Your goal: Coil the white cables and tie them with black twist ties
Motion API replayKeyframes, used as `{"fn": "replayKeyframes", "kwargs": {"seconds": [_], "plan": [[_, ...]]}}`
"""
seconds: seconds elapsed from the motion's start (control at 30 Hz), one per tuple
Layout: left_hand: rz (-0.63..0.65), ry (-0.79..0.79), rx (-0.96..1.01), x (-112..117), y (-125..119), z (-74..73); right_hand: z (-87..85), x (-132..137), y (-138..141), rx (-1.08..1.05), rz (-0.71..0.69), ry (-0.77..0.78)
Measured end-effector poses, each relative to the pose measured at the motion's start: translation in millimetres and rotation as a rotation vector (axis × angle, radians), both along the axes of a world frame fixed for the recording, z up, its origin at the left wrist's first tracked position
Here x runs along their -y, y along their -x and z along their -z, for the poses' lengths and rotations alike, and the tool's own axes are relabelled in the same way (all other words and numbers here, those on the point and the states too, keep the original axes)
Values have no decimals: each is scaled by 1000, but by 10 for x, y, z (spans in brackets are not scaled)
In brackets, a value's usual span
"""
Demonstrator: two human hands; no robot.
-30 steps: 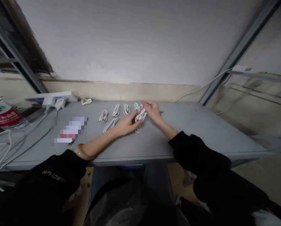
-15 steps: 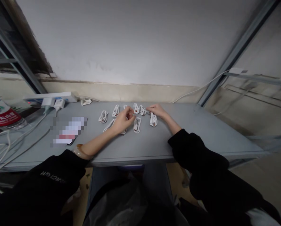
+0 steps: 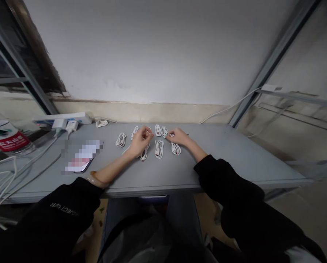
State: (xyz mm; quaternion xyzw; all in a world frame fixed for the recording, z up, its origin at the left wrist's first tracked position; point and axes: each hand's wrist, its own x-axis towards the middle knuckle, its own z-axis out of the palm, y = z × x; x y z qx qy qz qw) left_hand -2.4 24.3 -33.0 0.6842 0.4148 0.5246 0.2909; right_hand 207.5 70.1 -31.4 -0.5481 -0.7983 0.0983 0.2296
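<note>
Several coiled white cables lie in two loose rows on the grey table. My left hand (image 3: pixel 141 141) is over the middle of them, thumb and fingers curled closed; a partly hidden cable shows behind its fingertips, and I cannot make out what they hold. Just beneath its palm lies a coiled cable (image 3: pixel 144 152). My right hand (image 3: pixel 179 136) pinches at the near end of a back-row coiled cable (image 3: pixel 164 132). Under the right palm rests another coiled cable (image 3: pixel 176 149). Between the hands are a front coil (image 3: pixel 159 149) and a back coil (image 3: pixel 158 130).
At the left lie a pixelated phone (image 3: pixel 82 157), a white power strip (image 3: pixel 82 117) with chargers plugged in, and loose cords. A large red-labelled bottle (image 3: pixel 10 140) stands at the far left. Metal posts and a wall bound the grey table (image 3: pixel 229 153).
My right hand has shifted slightly left and nearer. The coil under it now lies closer to the table's front edge. My left hand has moved slightly left. The view has tilted a little.
</note>
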Motion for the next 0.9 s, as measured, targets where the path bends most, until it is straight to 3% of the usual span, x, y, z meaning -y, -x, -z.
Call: {"fn": "replayKeyframes", "kwargs": {"seconds": [0.43,0.9], "plan": [[-10,21,9,-48,30,70,27,32,73,-20,-37,-125],[-66,-41,-39,-91,62,59,69,-17,86,-101,-48,-112]]}}
